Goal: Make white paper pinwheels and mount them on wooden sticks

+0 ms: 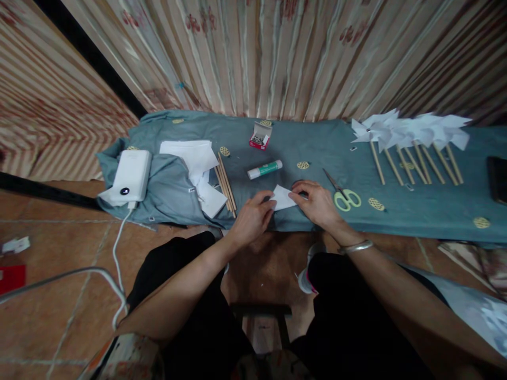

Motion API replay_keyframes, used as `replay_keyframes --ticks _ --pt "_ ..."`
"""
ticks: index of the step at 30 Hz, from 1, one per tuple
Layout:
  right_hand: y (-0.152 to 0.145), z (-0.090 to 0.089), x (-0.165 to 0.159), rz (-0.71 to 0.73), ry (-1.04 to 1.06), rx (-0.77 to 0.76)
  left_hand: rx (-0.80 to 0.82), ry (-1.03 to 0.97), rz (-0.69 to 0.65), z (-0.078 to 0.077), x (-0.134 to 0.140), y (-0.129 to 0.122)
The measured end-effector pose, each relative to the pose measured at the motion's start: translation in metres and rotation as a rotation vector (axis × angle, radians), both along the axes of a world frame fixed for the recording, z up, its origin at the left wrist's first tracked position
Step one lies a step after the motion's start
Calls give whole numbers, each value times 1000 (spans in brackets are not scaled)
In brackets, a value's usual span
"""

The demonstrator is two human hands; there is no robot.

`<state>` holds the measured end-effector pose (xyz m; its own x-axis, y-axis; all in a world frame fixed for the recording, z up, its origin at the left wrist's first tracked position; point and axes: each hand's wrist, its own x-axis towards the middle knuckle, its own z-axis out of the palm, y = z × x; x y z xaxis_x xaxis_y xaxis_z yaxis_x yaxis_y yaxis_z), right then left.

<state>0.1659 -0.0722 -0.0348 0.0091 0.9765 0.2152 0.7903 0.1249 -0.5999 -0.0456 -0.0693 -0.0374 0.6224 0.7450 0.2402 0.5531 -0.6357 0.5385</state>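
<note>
A small folded piece of white paper (282,198) lies at the front edge of the cloth-covered table, between my two hands. My left hand (253,216) pinches its left corner. On the right side, my right hand (315,203) grips the paper between thumb and fingers. Just behind the paper lies a glue stick (265,169) with a green label. Scissors (344,196) with pale green handles rest to the right of my right hand. Several wooden sticks (225,186) lie left of my left hand, beside white paper sheets (194,158).
Several white paper pinwheels (412,131) on wooden sticks lie in a row at the right. An open red box of small metal pins (260,138) stands at the back. A white power bank (131,175) with a cable sits at the left end. A dark phone-like object (497,179) is far right.
</note>
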Motion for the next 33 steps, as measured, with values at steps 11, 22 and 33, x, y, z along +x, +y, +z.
replay_keyframes --ticks 11,22,33 --pt "1 -4 -3 -33 -14 19 1 37 8 3 -1 0" --pt "3 -3 -6 -52 -49 21 27 142 2 5 0 0" --pt "1 -3 -6 -26 -92 23 208 302 -80 14 10 -6"
